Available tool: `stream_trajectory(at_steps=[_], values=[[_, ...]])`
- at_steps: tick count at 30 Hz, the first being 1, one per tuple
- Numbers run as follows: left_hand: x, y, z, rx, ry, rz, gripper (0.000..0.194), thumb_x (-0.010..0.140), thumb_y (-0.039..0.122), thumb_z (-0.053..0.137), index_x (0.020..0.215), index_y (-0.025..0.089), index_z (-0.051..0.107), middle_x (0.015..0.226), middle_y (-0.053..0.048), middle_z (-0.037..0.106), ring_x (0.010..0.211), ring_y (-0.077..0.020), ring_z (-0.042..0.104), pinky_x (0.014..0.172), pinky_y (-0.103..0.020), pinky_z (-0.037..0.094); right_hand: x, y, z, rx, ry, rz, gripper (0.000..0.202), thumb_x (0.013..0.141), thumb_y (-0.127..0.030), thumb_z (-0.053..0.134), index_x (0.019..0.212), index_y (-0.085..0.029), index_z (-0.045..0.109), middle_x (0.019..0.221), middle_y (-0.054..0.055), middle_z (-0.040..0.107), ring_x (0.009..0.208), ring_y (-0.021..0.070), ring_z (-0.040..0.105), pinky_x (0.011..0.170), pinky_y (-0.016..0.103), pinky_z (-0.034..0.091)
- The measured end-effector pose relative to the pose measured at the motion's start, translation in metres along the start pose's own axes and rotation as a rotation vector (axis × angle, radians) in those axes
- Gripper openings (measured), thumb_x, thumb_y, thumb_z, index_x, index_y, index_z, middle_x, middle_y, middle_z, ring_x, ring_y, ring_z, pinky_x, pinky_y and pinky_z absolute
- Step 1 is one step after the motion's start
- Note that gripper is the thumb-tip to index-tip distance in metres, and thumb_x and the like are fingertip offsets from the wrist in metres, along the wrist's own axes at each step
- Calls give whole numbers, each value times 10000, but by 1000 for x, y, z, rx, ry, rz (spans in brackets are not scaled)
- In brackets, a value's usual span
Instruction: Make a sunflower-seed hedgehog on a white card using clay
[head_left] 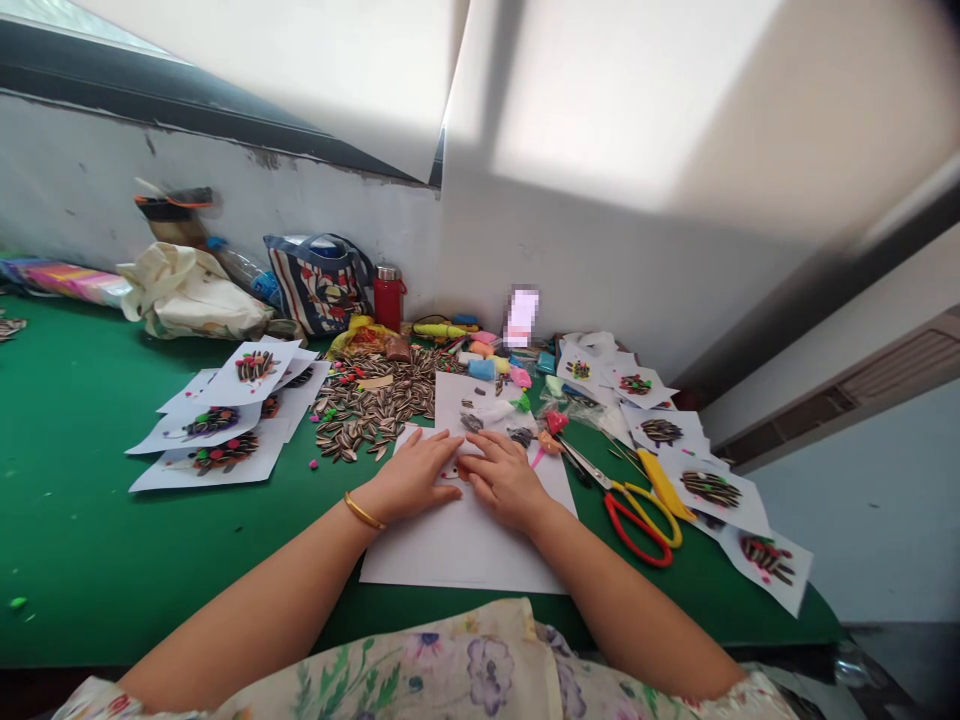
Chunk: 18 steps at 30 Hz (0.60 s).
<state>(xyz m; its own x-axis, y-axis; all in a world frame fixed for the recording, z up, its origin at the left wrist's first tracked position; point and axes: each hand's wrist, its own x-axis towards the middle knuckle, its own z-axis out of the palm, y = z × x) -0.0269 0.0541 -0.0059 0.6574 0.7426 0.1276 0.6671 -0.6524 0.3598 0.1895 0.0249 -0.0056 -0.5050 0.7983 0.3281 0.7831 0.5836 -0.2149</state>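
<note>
Two hands rest side by side on a white sheet of paper (465, 540) that lies on the green desk (90, 540) straight ahead of the person. The left hand (411, 478) lies flat, palm down, fingers stretched toward the far edge of the sheet; a gold bangle (363, 511) rings its wrist. The right hand (504, 482) is pressed down just beside it, fingers bent a little, thumb tips close to touching. Neither grip closes on anything; both only press the paper, and something small sits between the fingertips, too small to make out. The sheet's long axis runs away from the person, toward the wall. A second white sheet (469, 400) lies just beyond the fingertips, carrying a few seeds and bits of coloured clay.

The pile of striped sunflower seeds (371, 405) lies ahead and left of the hands, so the left hand is nearer to it. The red-and-yellow scissors (637, 515) lie to the right, blades pointing away and left, handles toward the person; the right hand is nearer to them. Finished seed pictures (225, 420) are stacked on the left.

No writing can be read; the patterned bag (319, 285) and red flask (388, 297) by the wall show no legible label.
</note>
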Motion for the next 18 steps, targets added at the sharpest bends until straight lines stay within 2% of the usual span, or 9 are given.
stream_trajectory(at_steps=[6, 12, 18], values=[[0, 2, -1, -15, 10, 4, 694, 798, 431, 684, 1408, 259, 402, 1453, -121, 485, 1391, -307, 386, 1165, -544, 197, 0, -3, 0, -12, -11, 2, 291, 955, -338, 500, 1189, -307, 669, 1449, 24, 494, 1346, 264, 377, 1101, 471, 298], [-1, 1, -1, -7, 16, 13, 705, 800, 448, 681, 1413, 250, 393, 1452, -124, 484, 1394, -309, 381, 1163, -543, 203, -1, -3, -3, 15, 12, 1, 265, 929, -290, 526, 1134, -302, 693, 1441, 16, 502, 1347, 264, 370, 1101, 462, 301], [1, 2, -2, -16, 12, 18, 698, 800, 424, 684, 1410, 256, 389, 1457, -119, 483, 1400, -304, 373, 1162, -547, 197, -1, -2, 0, -2, -13, -14, 266, 927, -308, 535, 1140, -314, 695, 1454, 12, 485, 1348, 270, 370, 1105, 469, 299]])
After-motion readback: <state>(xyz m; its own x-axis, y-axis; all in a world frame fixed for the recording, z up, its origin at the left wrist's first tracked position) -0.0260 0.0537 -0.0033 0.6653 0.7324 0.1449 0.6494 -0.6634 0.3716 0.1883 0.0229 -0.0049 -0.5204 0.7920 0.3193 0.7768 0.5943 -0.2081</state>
